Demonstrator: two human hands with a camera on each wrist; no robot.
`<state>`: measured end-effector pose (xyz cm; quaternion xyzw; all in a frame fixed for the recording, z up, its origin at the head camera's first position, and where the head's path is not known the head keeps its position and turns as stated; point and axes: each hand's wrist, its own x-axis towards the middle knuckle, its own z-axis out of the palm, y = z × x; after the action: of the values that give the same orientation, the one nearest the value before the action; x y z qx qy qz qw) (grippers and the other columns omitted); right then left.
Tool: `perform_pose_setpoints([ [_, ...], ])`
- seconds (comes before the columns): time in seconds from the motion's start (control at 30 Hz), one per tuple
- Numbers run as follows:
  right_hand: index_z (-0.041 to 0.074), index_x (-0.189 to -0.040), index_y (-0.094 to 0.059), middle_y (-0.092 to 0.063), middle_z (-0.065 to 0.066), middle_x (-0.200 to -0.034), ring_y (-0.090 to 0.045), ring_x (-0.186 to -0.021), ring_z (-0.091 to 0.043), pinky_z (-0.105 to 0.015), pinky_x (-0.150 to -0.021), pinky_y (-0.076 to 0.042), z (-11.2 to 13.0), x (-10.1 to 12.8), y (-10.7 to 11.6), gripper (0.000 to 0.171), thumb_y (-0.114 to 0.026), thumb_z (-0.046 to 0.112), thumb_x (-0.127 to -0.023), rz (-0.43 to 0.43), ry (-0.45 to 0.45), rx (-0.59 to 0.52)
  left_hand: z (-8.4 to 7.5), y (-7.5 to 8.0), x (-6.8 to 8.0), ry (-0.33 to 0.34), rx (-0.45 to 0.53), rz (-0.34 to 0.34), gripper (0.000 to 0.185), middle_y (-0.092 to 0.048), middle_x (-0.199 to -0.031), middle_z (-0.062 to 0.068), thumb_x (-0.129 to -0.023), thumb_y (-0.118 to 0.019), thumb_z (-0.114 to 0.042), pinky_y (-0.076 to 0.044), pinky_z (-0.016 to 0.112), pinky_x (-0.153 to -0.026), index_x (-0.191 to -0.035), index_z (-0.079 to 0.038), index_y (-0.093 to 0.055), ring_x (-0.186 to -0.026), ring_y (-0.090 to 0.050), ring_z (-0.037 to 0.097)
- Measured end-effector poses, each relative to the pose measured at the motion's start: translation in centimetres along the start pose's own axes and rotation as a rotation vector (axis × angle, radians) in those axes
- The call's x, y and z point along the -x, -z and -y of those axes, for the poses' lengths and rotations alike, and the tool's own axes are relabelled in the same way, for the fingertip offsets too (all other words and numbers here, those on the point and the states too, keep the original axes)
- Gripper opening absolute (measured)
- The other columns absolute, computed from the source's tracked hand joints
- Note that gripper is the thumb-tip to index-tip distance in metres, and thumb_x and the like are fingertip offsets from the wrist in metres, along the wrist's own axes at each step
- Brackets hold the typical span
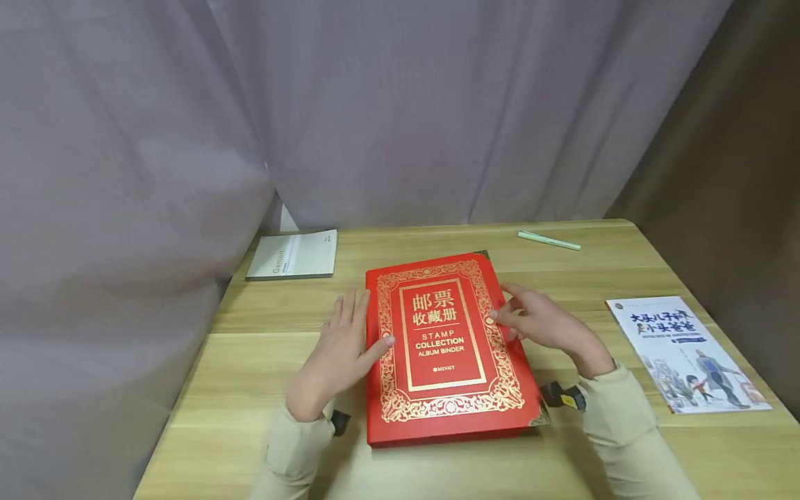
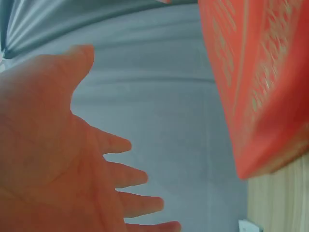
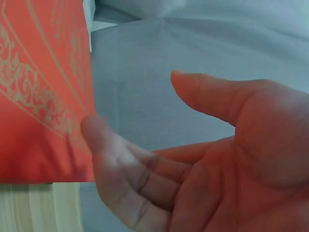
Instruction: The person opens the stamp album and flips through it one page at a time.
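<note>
Two hands flank a red stamp album [image 1: 446, 347] lying closed at the middle of the wooden table [image 1: 625, 271]. Both wrist views are blurred and cut the album to a corner. The left hand [image 1: 340, 347] lies with straight, relaxed fingers, its thumb tip on the cover's left edge; the right hand [image 1: 540, 323] touches the right edge with loose fingertips, gripping nothing. Bare wood lies between the album and the notebook [image 1: 294, 255], pen [image 1: 548, 240] and booklet [image 1: 684, 351].

Binder [image 1: 446, 347] mid-table [image 1: 250, 389]; notebook [image 1: 294, 255] behind-left, pen [image 1: 548, 240] behind-right, booklet [image 1: 684, 351] right
</note>
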<state>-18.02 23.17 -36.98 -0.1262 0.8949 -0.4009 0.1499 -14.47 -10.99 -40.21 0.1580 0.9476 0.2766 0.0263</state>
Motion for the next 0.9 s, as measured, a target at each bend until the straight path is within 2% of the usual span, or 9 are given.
perform_pose_setpoints([
  [0.17,-0.017,-0.148,-0.031,-0.057,-0.033,-0.125,-0.061,-0.107,-0.040,-0.051,-0.086,-0.053,-0.4,-0.1,-0.2,0.072,-0.064,0.025,-0.100,-0.057,0.000,0.126,-1.4,-0.8,0.6,-0.048,0.028,0.041,0.098,0.000,-0.169,0.013,-0.094,-0.060,-0.059,-0.022,0.067,-0.113,-0.163,-0.011,-0.011,-0.153,-0.005,0.040],
  [0.27,-0.018,-0.146,-0.033,-0.052,-0.037,-0.132,-0.055,-0.117,-0.048,-0.058,-0.091,-0.050,-0.5,-0.2,-0.5,0.071,-0.063,0.026,-0.100,-0.056,-0.018,0.131,-2.0,-1.1,1.0,-0.065,0.041,0.077,0.102,-0.001,-0.170,0.011,-0.092,-0.065,-0.057,-0.022,0.065,-0.114,-0.164,-0.012,-0.009,-0.153,-0.006,0.038],
  [0.37,-0.019,-0.146,-0.031,-0.050,-0.039,-0.133,-0.056,-0.115,-0.047,-0.056,-0.090,-0.051,-0.5,-0.3,-0.8,0.072,-0.064,0.026,-0.100,-0.052,-0.041,0.135,-2.4,-1.4,1.3,-0.063,0.047,0.107,0.105,-0.002,-0.170,0.010,-0.089,-0.071,-0.053,-0.022,0.064,-0.115,-0.164,-0.013,-0.010,-0.153,-0.007,0.038],
  [0.57,-0.016,-0.151,-0.023,-0.053,-0.036,-0.127,-0.063,-0.100,-0.038,-0.045,-0.077,-0.056,-0.3,0.0,-0.9,0.078,-0.067,0.016,-0.096,-0.063,-0.106,0.122,-3.0,-2.0,1.7,-0.051,0.054,0.136,0.109,-0.003,-0.170,0.008,-0.084,-0.079,-0.050,-0.023,0.062,-0.116,-0.164,-0.016,-0.013,-0.153,-0.009,0.037],
  [0.77,-0.019,-0.150,-0.019,-0.055,-0.035,-0.121,-0.066,-0.092,-0.034,-0.043,-0.070,-0.059,0.1,0.3,-0.5,0.076,-0.065,0.006,-0.095,-0.033,-0.072,0.081,-3.6,-2.2,2.4,-0.034,0.072,0.153,0.112,-0.012,-0.169,0.009,-0.078,-0.083,-0.051,-0.025,0.062,-0.115,-0.163,-0.018,-0.019,-0.152,-0.015,0.033],
  [0.9,-0.019,-0.150,-0.020,-0.056,-0.034,-0.121,-0.066,-0.090,-0.030,-0.043,-0.071,-0.059,0.4,1.0,-0.3,0.075,-0.065,0.006,-0.095,-0.004,-0.025,0.065,-4.1,-2.0,3.0,-0.046,0.065,0.181,0.111,-0.021,-0.166,0.010,-0.075,-0.087,-0.048,-0.028,0.063,-0.113,-0.162,-0.019,-0.024,-0.149,-0.024,0.032],
])
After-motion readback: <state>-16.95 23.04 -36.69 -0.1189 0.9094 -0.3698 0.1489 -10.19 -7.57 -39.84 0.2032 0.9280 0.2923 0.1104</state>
